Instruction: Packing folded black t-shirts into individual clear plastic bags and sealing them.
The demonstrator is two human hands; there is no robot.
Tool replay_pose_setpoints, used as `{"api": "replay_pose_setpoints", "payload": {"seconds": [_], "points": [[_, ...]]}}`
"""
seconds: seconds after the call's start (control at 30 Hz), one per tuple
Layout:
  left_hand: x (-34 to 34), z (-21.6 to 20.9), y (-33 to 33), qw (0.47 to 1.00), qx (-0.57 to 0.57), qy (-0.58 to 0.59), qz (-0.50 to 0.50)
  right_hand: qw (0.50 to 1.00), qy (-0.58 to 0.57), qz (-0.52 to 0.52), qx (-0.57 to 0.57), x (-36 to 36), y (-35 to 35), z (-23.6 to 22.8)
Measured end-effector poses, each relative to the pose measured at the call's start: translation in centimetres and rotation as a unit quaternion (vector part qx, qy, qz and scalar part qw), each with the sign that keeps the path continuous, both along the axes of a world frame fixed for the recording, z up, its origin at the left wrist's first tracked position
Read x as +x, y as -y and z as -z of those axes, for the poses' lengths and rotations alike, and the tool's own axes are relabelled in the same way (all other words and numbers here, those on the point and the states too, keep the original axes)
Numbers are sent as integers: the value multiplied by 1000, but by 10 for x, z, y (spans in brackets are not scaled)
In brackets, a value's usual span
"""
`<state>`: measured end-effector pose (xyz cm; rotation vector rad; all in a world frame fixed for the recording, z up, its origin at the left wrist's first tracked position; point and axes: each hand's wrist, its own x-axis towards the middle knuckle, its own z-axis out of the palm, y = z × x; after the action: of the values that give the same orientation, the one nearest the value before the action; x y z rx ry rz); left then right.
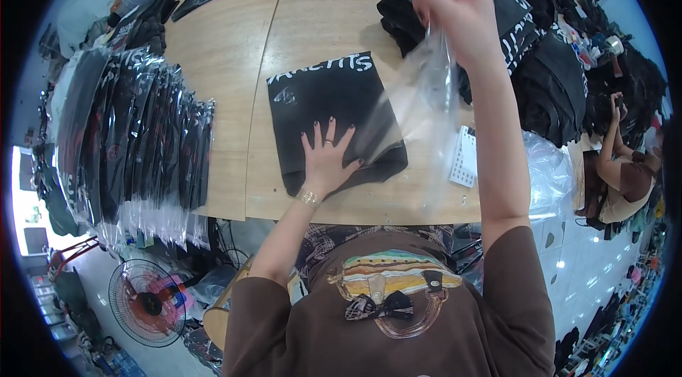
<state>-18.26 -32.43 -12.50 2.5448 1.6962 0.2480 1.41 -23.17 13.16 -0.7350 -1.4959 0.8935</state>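
Left hand [327,166] flat, fingers spread, I rest on one folded black garment [328,98] by the near edge of the surface [220,43], its longer side pointing away from me. One clear plastic bag [430,93], right of it, slants up to my right hand [458,11]; whether those fingers pinch it, I cannot tell.

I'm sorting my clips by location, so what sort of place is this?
Probably a garment packing workshop: a folded black garment lies under the left hand, dark garments in clear plastic bags stand in a row at the left of the table, and black garments are piled at its right.
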Motion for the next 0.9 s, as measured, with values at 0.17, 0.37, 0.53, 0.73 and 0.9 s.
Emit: {"api": "replay_pose_setpoints", "payload": {"seconds": [0.17,0.37,0.53,0.73,0.9], "points": [[0,3,34,998,-61,27,-5,943,-317,89,-35,-25,-47,6],[-30,5,25,548,-224,796,-124,920,-350,155,-78,-1,-85,134],[-82,-12,0,325,-279,901,-68,928,-238,242,-156,11,-20,233],[-82,-25,-10,522,-217,814,-132,867,-154,206,-427,38,53,246],[-86,-61,-4,581,-223,777,-91,831,-151,-52,-533,56,99,257]]}}
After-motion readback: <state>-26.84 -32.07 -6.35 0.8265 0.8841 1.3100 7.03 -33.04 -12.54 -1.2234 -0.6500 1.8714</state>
